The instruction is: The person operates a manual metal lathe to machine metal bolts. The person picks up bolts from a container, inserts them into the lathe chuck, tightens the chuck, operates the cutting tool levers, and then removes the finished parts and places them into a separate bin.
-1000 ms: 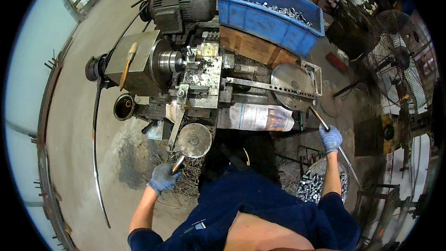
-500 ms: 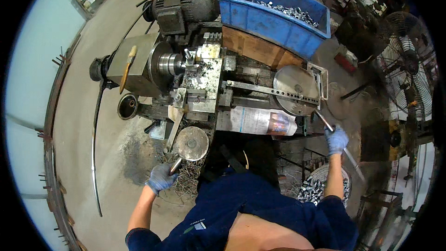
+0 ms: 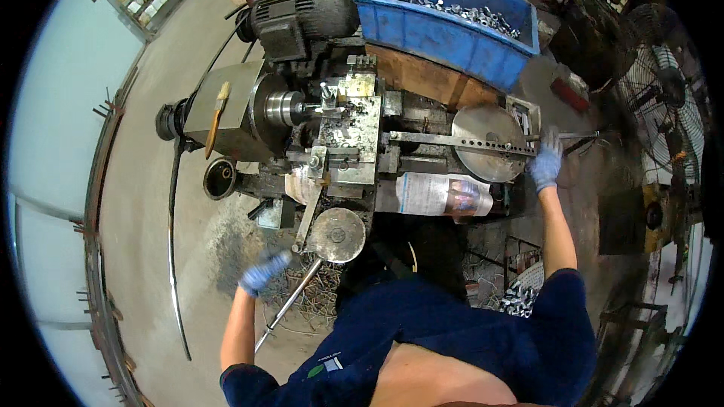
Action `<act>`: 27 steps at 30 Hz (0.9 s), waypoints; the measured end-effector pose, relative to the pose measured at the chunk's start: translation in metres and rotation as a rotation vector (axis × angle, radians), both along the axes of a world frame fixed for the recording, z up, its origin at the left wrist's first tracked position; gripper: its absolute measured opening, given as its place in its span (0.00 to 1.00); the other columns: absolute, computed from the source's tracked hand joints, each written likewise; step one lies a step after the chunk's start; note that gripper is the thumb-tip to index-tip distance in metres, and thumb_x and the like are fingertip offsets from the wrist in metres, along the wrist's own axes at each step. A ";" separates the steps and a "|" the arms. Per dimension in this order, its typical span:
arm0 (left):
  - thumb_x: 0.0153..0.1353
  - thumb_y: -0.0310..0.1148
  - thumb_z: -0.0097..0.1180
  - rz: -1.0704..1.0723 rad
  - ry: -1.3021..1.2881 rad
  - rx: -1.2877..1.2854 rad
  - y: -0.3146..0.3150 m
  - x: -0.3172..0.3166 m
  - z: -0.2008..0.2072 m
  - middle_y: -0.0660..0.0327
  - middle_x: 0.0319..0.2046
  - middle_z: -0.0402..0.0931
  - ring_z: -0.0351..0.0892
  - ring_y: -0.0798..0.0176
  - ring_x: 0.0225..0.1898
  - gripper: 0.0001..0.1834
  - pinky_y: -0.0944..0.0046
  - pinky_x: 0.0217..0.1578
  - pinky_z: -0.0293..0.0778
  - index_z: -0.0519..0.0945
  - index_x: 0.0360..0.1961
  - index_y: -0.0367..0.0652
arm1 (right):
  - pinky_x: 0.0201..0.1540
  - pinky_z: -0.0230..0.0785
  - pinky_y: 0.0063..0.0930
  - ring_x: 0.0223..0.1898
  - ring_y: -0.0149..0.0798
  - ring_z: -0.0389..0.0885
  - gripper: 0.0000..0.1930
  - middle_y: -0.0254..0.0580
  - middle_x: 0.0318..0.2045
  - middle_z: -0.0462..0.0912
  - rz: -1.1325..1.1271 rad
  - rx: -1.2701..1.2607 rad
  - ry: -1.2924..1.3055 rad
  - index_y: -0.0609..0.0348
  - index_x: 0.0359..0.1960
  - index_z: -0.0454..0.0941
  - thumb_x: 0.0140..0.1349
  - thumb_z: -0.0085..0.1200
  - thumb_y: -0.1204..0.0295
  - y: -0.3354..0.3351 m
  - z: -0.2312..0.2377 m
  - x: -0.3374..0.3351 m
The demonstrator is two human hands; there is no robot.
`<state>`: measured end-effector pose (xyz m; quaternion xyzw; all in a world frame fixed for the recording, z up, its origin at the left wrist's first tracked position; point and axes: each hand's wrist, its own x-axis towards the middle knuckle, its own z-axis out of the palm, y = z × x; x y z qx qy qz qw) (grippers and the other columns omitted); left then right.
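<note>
Both my hands wear blue-grey gloves. My left hand (image 3: 262, 273) is off the long metal handle (image 3: 290, 304) of the round steel disc (image 3: 338, 235), slightly blurred, its fingers stretched toward the flat metal link arm (image 3: 308, 218). Whether the fingertips touch the arm's end, I cannot tell. At the machine's right end, my right hand (image 3: 546, 164) is closed on a metal lever rod (image 3: 577, 135) by the larger steel disc (image 3: 483, 162). A perforated bar (image 3: 445, 140) runs across that disc to the chip-strewn slide (image 3: 351, 132). Left of the slide sits a round chuck (image 3: 283, 108).
A blue bin (image 3: 445, 34) with metal parts stands behind the machine, beside a motor (image 3: 305, 19). A brush (image 3: 217, 120) lies on the headstock. Newspaper (image 3: 441, 194) covers the front ledge. A basket of metal parts (image 3: 520, 298) sits low right; a fan (image 3: 664, 105) stands far right.
My left hand has let go of the left disc's handle, which now slopes down to the lower left. My right hand has moved up and away, and its lever lies nearly level.
</note>
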<state>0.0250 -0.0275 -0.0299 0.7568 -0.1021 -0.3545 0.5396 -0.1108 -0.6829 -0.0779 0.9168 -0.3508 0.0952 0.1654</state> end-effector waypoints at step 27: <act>0.54 0.54 0.48 -0.180 -0.549 0.997 0.059 0.157 -0.155 0.49 0.40 0.77 0.75 0.46 0.44 0.23 0.51 0.44 0.71 0.78 0.42 0.49 | 0.38 0.71 0.32 0.32 0.42 0.81 0.15 0.46 0.29 0.82 0.542 0.655 -0.653 0.62 0.29 0.80 0.51 0.60 0.61 0.153 0.129 0.047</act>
